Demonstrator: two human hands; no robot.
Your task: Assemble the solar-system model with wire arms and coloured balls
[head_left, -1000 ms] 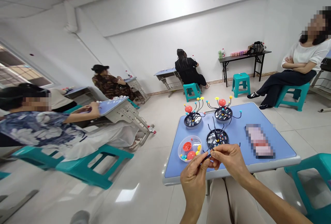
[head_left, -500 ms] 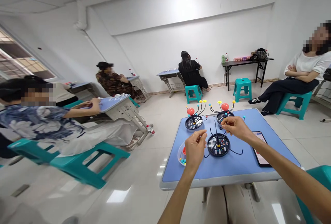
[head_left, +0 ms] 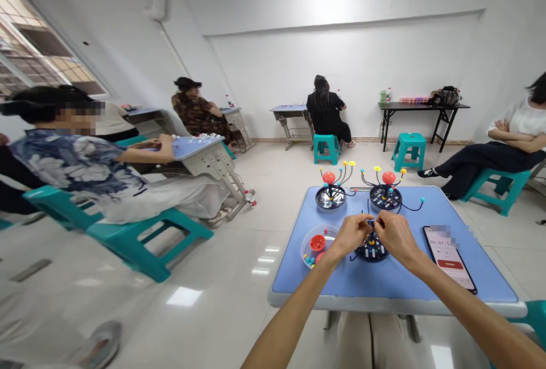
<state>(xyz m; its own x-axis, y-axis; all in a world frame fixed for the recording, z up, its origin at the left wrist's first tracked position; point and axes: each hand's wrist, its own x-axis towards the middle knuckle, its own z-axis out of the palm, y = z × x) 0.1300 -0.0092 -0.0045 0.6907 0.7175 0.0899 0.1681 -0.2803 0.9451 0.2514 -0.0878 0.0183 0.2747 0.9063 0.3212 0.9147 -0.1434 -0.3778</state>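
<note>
A round black planet-model base with printed labels and thin curved black rods sits near the front of the blue desk. Over its centre post, my left hand and my right hand come together with fingertips pinched, almost touching. What they grip among the rods is hidden by the fingers. Behind it stand two similar models, one on the left and one on the right, each with a red ball and small coloured balls on its rods. Beside my left wrist is a clear round tray with red half-shells and small balls.
A phone showing a timer lies on the right of the blue desk. Co-workers sit at desks to the left and at the back. Another person sits at right with folded arms. Teal stools stand around the floor.
My two hands were apart, the right pinching at a rod and the left held over the tray side. Now both have met above the base's centre. The view has turned slightly left.
</note>
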